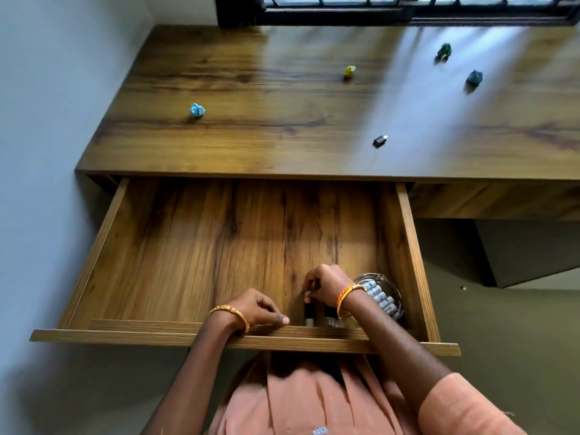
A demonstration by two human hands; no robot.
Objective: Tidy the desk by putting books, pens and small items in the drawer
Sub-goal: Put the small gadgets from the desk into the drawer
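The wooden drawer (pixel 175 246) stands pulled out below the desk (pixel 251 89). Near its front wall lie two small black adapters (pixel 309 313). My right hand (pixel 326 285) is low in the drawer, its fingertips pinching a small black and white item over the left adapter. My left hand (pixel 260 309) rests on the drawer's front wall, fingers loosely curled, holding nothing. On the desk stand a light blue figurine (pixel 197 110), a yellow one (pixel 350 71), two dark green ones (pixel 444 52) (pixel 474 78), and a black adapter (pixel 380 141) lies there too.
A glass bowl (pixel 389 296) with several white rolled items sits in the drawer's front right corner, behind my right wrist. A wall runs along the left. A dark window frame (pixel 408 11) borders the desk's far edge. A grey cabinet (pixel 533 252) stands below right.
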